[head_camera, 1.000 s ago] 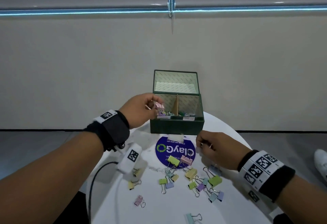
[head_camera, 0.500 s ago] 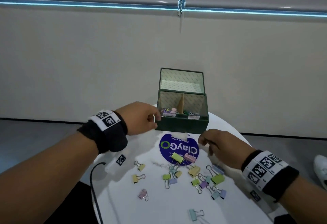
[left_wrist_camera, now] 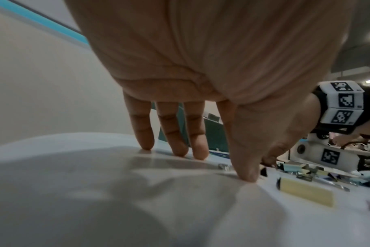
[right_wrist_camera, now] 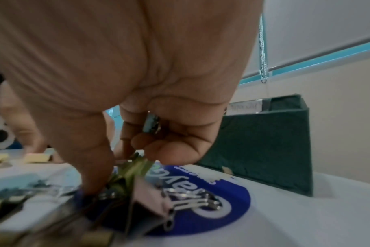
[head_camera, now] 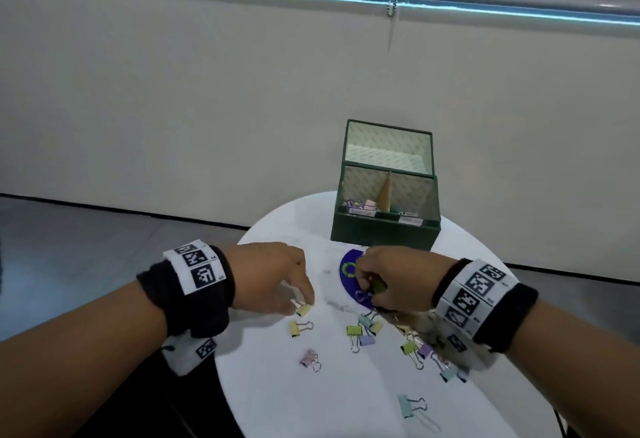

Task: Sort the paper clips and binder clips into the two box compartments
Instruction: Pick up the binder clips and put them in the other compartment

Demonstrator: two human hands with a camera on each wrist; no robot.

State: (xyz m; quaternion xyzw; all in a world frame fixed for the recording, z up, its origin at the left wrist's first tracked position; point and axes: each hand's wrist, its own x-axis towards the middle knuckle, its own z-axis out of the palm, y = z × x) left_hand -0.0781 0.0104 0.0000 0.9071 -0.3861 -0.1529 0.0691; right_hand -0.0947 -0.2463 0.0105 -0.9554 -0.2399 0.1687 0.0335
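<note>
The dark green box (head_camera: pixel 384 233) stands open at the table's far side, with binder clips (head_camera: pixel 360 204) in its left compartment and small clips (head_camera: pixel 403 212) in the right one. Several pastel binder clips lie loose on the white table (head_camera: pixel 263 399). My left hand (head_camera: pixel 304 301) reaches down with straight fingers (left_wrist_camera: pixel 180 147) on the table, its index fingertip touching a yellow binder clip (head_camera: pixel 304 309). My right hand (head_camera: pixel 372 290) hovers over the blue sticker (head_camera: pixel 349 271) and pinches a green binder clip (right_wrist_camera: pixel 135 168) between thumb and fingers. A pink clip (right_wrist_camera: pixel 150 197) lies against it.
A second yellow clip (head_camera: pixel 298 328), a pink one (head_camera: pixel 309 358) and a pale blue one (head_camera: pixel 408 404) lie nearer me. More clips cluster under my right wrist (head_camera: pixel 415 349). The upright box lid (head_camera: pixel 388 147) stands behind the compartments. The table's round edge drops off at the left.
My left hand has left the box's left compartment and come down to the yellow clip on the table. My right hand has closed on the green clip. The view has swung left.
</note>
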